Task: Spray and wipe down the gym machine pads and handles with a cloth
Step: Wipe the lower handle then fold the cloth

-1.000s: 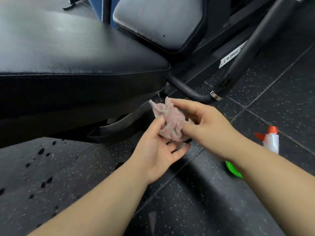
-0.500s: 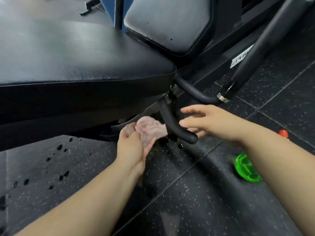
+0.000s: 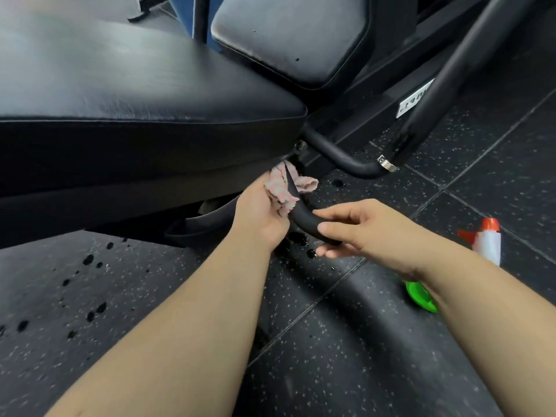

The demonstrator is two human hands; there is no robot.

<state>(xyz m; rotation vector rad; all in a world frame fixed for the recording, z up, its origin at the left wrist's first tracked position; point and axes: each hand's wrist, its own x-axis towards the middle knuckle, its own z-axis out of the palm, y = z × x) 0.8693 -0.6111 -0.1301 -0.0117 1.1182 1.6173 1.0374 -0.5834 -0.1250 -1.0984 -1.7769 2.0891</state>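
Cloth (image 3: 281, 191): In the head view it is pink and scrunched up. It sits wrapped part way round the top of the handle, just under the edge of the seat pad. It is there so it can rub the handle clean.
Handle (image 3: 304, 219): A short, bent black bar. It sticks out from under the seat pad toward the person.
Left hand (image 3: 260, 216): It grips the cloth and presses it on the handle. Most of this hand's grip is hidden behind the cloth.
Right hand (image 3: 370, 233): Its thumb and fingers (image 3: 337, 208) are curled round the free end of the handle. I think it holds the handle steady so it does not wobble.
Seat pad (image 3: 120, 85): Big, black and shiny, right above the cloth.
Back pad (image 3: 294, 34): A smaller black pad, further away. No hand touches it.
Spray bottle (image 3: 489, 242): White with a red top, on the floor to the right, apart from both hands. I guess it is put down because both hands are busy. It is near enough to grab.
Green bit (image 3: 419, 296): It peeks out past the right arm. I cannot tell what it is.
Floor (image 3: 481, 176): Dark with little specks.
Drops (image 3: 88, 259): Dark, wet-looking spots under the handle and out to the left, likely spray.
Step now: Wiping the handle, I think.
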